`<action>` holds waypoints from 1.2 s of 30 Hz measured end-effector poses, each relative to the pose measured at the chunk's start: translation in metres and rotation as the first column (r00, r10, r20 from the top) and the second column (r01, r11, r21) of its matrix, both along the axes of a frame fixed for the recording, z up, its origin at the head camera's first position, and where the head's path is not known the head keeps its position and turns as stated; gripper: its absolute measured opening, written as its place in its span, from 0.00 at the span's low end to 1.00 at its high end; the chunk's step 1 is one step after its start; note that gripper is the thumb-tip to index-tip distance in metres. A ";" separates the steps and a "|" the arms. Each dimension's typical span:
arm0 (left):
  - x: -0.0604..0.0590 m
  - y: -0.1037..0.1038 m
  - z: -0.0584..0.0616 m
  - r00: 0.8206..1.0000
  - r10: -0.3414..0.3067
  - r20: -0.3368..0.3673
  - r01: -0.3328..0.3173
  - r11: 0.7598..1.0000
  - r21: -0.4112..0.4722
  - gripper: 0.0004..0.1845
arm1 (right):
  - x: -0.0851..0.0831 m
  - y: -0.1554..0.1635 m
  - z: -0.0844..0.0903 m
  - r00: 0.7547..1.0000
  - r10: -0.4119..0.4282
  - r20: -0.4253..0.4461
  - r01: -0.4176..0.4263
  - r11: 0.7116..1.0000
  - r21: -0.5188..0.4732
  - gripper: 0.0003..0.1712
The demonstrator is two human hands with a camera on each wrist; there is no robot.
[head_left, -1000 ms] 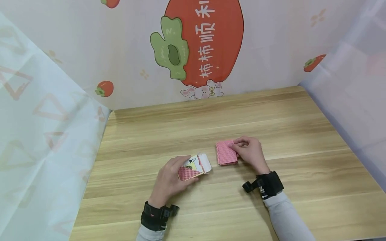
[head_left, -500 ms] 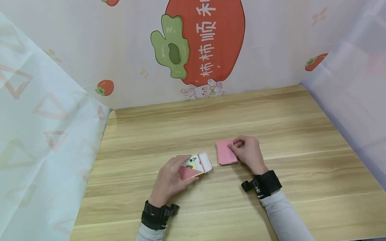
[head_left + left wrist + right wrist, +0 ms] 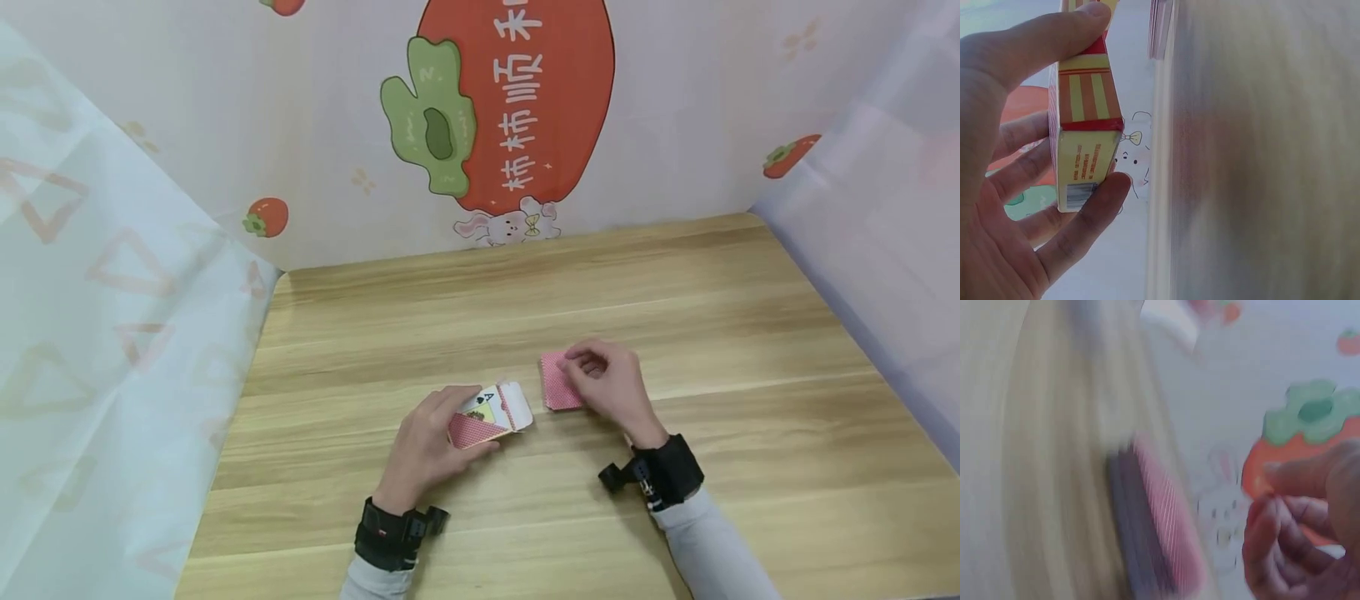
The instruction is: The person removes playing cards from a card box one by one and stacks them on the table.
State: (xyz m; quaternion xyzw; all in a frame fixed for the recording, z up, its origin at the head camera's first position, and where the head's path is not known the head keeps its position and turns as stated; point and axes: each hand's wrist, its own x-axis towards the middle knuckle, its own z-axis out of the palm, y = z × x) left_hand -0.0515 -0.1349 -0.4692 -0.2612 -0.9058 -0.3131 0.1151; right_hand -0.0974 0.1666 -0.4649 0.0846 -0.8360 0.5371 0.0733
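My left hand holds a playing-card box between thumb and fingers. The box shows an ace and a red patterned panel, and its white flap sticks out on the right. Seen in the left wrist view, the box is raised off the table, its barcode end toward the camera. A red-backed deck of cards lies face down to the right of the box. My right hand hovers over the deck's right part, hiding it. In the right wrist view its curled fingers are apart from the deck, with no card visible between them.
The wooden table extends on all sides of the hands. A printed cloth with a red persimmon rises at the table's back edge, and pale cloths hang on the left and right. Each wrist wears a black strap with a small camera.
My right hand has gone from pinching the deck's right edge to a place above it, slightly left, covering more of the cards. My left hand and the box stay nearly still.
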 end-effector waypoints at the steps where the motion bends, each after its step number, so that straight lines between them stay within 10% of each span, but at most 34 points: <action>1: 0.000 0.000 0.000 1.000 -0.010 0.004 0.010 1.000 0.003 0.42 | 0.005 -0.005 0.002 0.998 0.055 0.000 -0.055 0.998 -0.040 0.04; 8: 0.002 0.001 0.001 0.998 -0.067 -0.002 0.067 0.998 -0.010 0.42 | 0.031 -0.039 0.000 0.922 0.383 0.058 -0.373 0.918 -0.137 0.08; 15: 0.002 0.002 0.004 0.996 -0.086 0.027 0.087 0.996 -0.009 0.43 | 0.035 -0.042 0.000 0.907 0.391 0.157 -0.345 0.903 -0.257 0.09; 36: 0.005 0.005 0.003 0.997 -0.080 -0.019 0.079 0.997 -0.020 0.42 | 0.034 -0.045 -0.009 0.901 0.370 0.225 -0.327 0.922 -0.208 0.11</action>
